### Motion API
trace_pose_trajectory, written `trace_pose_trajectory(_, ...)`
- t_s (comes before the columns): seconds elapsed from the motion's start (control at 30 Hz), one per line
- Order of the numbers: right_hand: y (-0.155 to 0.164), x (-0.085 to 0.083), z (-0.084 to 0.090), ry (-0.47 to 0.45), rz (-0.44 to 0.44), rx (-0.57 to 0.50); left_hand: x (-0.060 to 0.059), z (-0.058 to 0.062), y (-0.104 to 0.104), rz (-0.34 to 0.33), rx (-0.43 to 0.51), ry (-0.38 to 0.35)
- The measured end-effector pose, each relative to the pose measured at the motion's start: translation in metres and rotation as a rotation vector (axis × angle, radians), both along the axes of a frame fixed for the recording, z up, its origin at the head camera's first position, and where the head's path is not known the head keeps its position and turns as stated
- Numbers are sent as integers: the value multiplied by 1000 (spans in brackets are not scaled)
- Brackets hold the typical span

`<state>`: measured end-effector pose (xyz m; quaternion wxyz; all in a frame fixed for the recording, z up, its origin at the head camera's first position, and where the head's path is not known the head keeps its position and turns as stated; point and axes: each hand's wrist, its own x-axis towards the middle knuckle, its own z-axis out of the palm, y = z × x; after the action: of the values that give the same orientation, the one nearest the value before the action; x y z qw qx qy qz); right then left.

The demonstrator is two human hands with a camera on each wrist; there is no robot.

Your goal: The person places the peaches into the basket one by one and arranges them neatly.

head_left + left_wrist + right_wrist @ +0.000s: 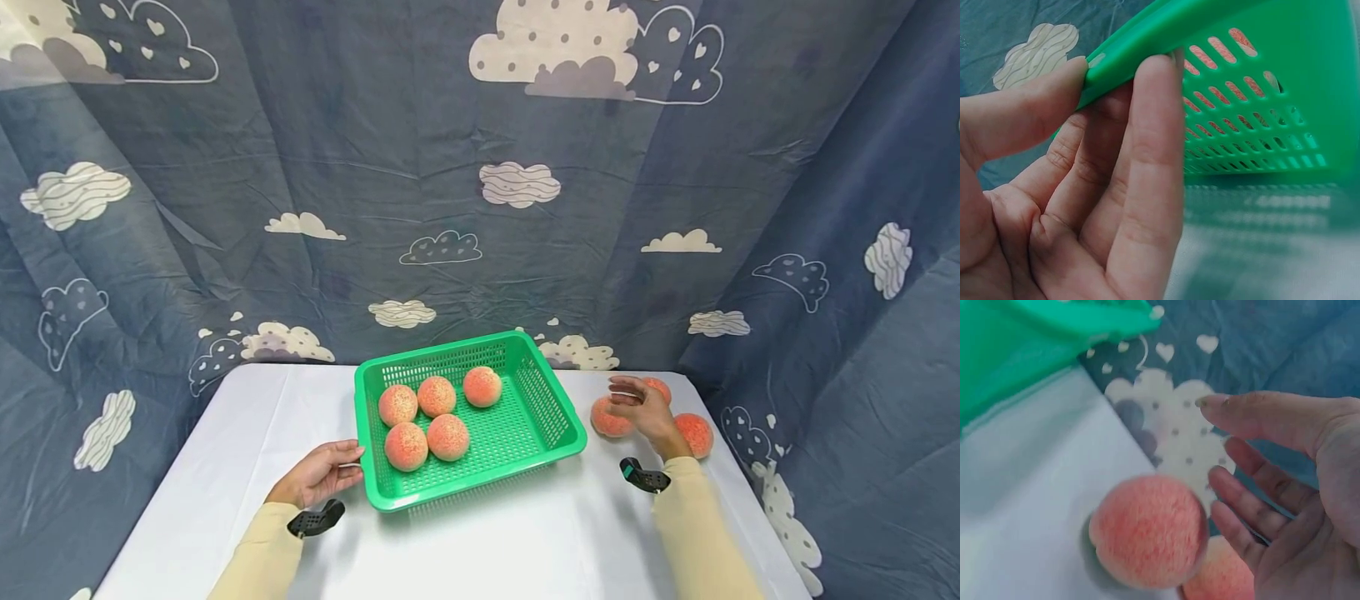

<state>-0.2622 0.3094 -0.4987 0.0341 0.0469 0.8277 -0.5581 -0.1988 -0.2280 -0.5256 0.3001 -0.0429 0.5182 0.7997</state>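
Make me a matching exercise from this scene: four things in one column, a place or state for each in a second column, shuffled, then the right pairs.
Things:
1. left hand
2. right hand
3. green basket
4. white table

Places or states:
A. holds five peaches
B. open above a peach, gripping nothing
C. pinches the basket's rim
D. carries the basket and three loose peaches

Pairs: 1-C, 2-B, 3-A, 4-D
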Motion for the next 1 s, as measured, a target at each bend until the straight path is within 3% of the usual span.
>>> trace_pose_trajectory(0.57, 13, -12, -26, -124, -123, 90, -1, 1, -1, -26, 16, 4)
trace_pose_trajectory(1.0, 15, -23, -46, -208, -82, 119, -1, 0, -1, -25, 7, 8)
